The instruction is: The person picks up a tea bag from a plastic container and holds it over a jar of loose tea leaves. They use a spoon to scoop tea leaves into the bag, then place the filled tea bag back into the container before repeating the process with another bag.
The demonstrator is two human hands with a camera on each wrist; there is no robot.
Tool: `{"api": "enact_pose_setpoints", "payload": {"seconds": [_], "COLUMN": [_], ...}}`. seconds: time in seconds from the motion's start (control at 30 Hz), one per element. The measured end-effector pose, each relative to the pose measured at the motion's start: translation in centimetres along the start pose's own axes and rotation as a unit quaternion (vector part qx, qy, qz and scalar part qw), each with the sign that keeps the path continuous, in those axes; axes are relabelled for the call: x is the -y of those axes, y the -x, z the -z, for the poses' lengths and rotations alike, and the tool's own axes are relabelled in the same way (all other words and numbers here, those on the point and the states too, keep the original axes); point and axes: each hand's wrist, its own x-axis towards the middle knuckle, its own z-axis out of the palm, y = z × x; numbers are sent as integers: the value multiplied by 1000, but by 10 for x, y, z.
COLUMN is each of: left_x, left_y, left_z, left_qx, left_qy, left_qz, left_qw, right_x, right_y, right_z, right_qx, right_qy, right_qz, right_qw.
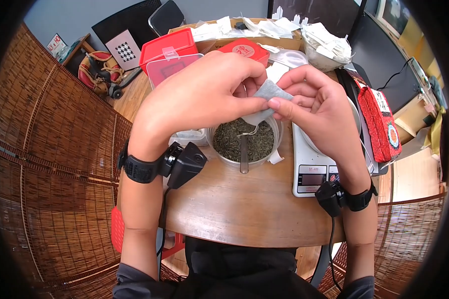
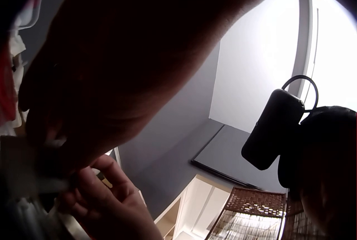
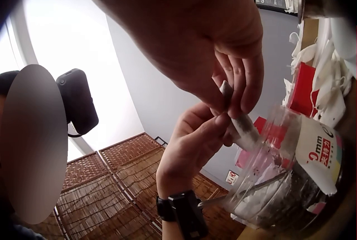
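Above a clear plastic jar (image 1: 280, 135) of dried tea leaves (image 1: 227, 139), both hands pinch a small pale tea bag (image 1: 270, 92). My left hand (image 1: 204, 89) holds its left side between thumb and fingers, and my right hand (image 1: 319, 102) grips its right side, thumb tips nearly meeting. A thin string (image 1: 249, 132) hangs below the bag over the leaves. In the jar stands a metal spoon (image 1: 244, 157), its handle leaning on the near rim. The right wrist view shows the tea bag (image 3: 245, 131) hanging beneath the fingertips, beside the jar (image 3: 268, 190). The left wrist view is mostly dark.
A white kitchen scale (image 1: 309, 172) bears a bowl at the right, beside a red package (image 1: 381, 124). Behind the hands stand a red-lidded box (image 1: 169, 47), a red container (image 1: 244, 49) and a bowl of white bags (image 1: 327, 47). The wooden table's edge (image 1: 254, 239) curves in front.
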Motion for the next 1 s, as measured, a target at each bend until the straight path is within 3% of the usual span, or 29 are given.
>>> {"api": "enact_pose_setpoints", "payload": {"seconds": [1.0], "left_x": [5], "left_y": [6], "left_z": [13], "left_qx": [29], "left_qy": [45], "left_qz": [43], "left_qw": [998], "right_x": [4], "right_y": [2], "right_z": [-2], "right_qx": [52], "right_qy": [39], "right_qz": [13], "right_qw": [998]}}
